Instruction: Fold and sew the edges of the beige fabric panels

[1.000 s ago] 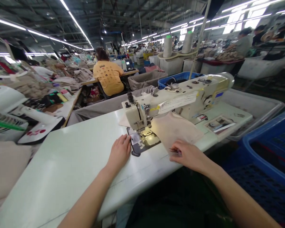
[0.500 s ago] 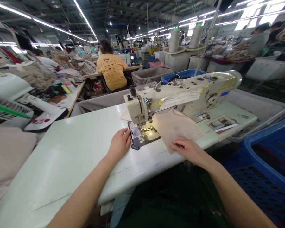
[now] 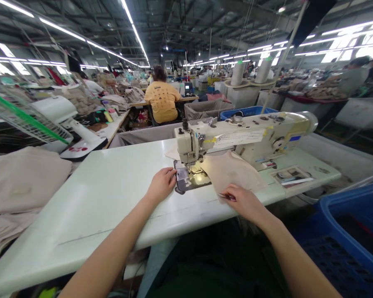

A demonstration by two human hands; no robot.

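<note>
A beige fabric piece (image 3: 236, 171) lies on the sewing machine bed, right of the needle area, its far part under the machine arm. My right hand (image 3: 240, 200) is closed at the fabric's near corner. A small dark item shows between its fingers, too little of it visible to name. My left hand (image 3: 163, 183) rests on the table with its fingers laid out, fingertips touching the left edge of the metal needle plate (image 3: 184, 173). The sewing machine (image 3: 236, 134) stands over the plate, its lamp lighting the needle area. Another beige scrap (image 3: 171, 153) shows behind the machine head.
The pale table (image 3: 121, 186) extends left. Beige cloth is piled (image 3: 25, 178) beside it, near a white fan (image 3: 57, 111). A blue crate (image 3: 354, 207) stands at right. A small tray (image 3: 294, 178) holds tools. A co-worker in a yellow shirt (image 3: 162, 101) sits ahead.
The camera view has tilted up and turned slightly left. My right hand has shifted a little left along the fabric's near edge. My left hand stays by the plate.
</note>
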